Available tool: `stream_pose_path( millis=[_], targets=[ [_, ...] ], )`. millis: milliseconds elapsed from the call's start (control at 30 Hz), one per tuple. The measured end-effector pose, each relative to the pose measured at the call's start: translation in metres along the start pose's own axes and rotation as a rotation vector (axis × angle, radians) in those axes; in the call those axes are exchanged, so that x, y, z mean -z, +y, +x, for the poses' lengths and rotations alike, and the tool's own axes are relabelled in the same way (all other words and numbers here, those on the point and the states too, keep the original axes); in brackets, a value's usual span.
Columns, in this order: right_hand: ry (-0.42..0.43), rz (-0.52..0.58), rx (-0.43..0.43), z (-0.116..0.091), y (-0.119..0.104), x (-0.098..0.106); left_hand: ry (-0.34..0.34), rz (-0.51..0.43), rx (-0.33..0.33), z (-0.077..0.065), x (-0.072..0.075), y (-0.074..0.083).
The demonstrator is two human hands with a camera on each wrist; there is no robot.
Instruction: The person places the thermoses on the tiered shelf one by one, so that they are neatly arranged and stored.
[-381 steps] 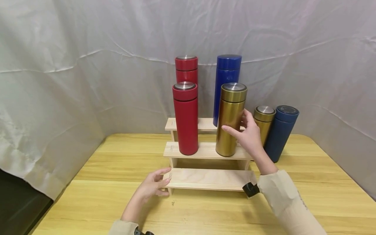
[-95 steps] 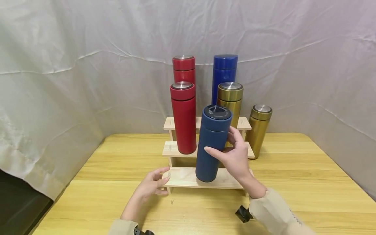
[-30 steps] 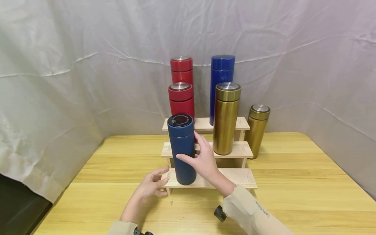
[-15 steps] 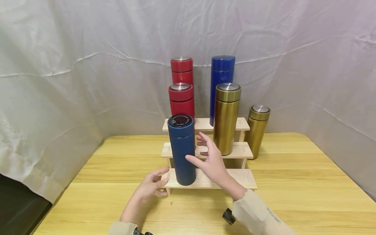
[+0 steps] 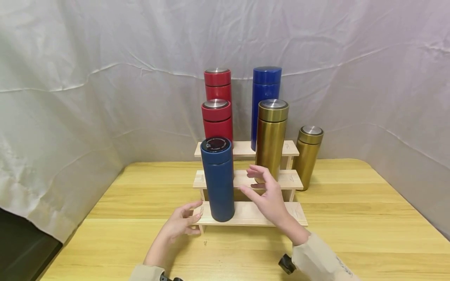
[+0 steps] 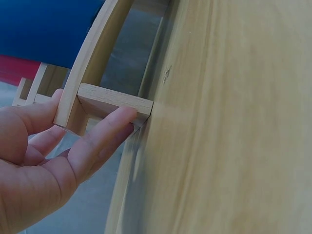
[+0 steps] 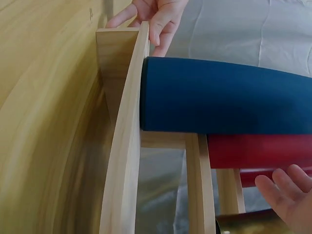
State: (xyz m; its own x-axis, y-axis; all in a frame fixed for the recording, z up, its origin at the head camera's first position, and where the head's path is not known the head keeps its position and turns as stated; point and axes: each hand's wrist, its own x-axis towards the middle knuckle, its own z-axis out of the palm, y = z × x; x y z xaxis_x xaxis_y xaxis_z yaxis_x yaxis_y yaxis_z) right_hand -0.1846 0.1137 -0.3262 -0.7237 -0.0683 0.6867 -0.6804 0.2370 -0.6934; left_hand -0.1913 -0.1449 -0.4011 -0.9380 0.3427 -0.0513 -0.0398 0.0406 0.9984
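My left hand grips the left end of the lowest step of a three-step wooden display stand, thumb on the board and fingers around its leg, as the left wrist view shows. A dark blue thermos with a black lid top stands upright on that step's left part. To its right hovers my right hand, fingers spread and holding nothing, in front of a gold thermos on the middle step. A red thermos on the middle step is partly hidden behind the dark blue one.
On the top step stand another red thermos and a bright blue thermos. A second gold thermos stands on the wooden table right of the stand. Grey cloth hangs behind and at both sides.
The gold thermos was put on the middle step first. Then my right hand brought the dark blue thermos to the lowest step's left part, let go and drew away rightward. My left hand stayed put.
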Motion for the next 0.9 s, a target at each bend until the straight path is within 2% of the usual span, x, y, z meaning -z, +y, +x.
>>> stream_pose_path(
  millis=[333,533,800,900],
  targets=[
    [0.091,0.066,0.157,-0.003,0.004,0.02,0.004,0.003,-0.002,0.0,0.0,-0.001],
    [0.119,0.101,0.211,-0.005,0.013,0.033,0.006,0.006,-0.002,0.0,0.001,-0.002],
    [0.133,0.098,0.246,-0.005,0.017,0.053,0.008,-0.002,0.005,0.0,0.0,-0.001],
    [0.15,0.065,0.231,-0.004,0.02,0.062,0.006,-0.006,0.007,0.001,0.0,0.0]
  ],
)
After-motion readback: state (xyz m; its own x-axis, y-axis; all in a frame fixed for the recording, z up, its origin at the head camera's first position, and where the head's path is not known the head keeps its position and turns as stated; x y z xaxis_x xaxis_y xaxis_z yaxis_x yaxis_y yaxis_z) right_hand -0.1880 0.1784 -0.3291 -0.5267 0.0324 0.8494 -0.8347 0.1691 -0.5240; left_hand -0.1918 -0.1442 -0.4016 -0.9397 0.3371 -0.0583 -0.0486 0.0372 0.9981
